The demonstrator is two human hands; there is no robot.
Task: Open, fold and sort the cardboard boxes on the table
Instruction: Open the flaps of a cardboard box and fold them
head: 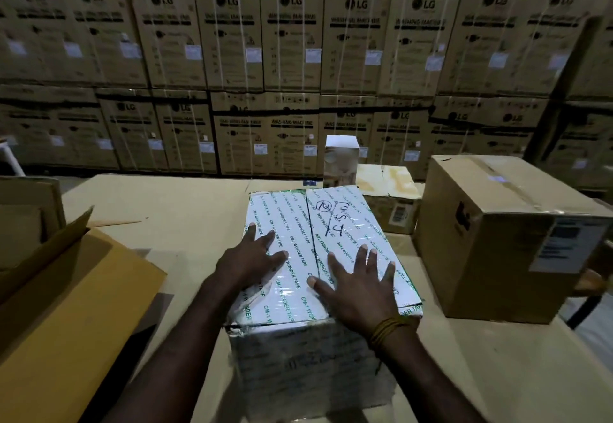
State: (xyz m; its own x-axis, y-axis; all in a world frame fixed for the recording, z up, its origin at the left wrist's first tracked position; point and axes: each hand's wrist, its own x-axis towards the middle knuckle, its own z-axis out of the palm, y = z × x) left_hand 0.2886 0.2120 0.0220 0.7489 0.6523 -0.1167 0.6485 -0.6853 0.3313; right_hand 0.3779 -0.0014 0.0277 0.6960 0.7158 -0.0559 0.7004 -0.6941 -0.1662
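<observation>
Cardboard-covered table (185, 210) up close: my left hand (252, 258) and right hand (360, 285) lie flat, fingers spread, on the white taped box (298, 243), gripping nothing. Open flattened box (66, 290) sits left, sealed brown box (497, 233) right, small stained box (388, 190) behind. Stacked LG cartons (292, 34) fill the back.

Straight in front of you on the table (185, 210) stands a white taped box (308, 256), closed, wrapped in glossy "CM-1 WONDER TAPE" tape, with handwriting on its top. To your right sits a large brown box (497, 240), sealed with clear tape and labelled on its side. Between and behind them lies a small stained box (388, 197), closed. At your left an opened brown carton (66, 290) lies with a flap raised.
</observation>
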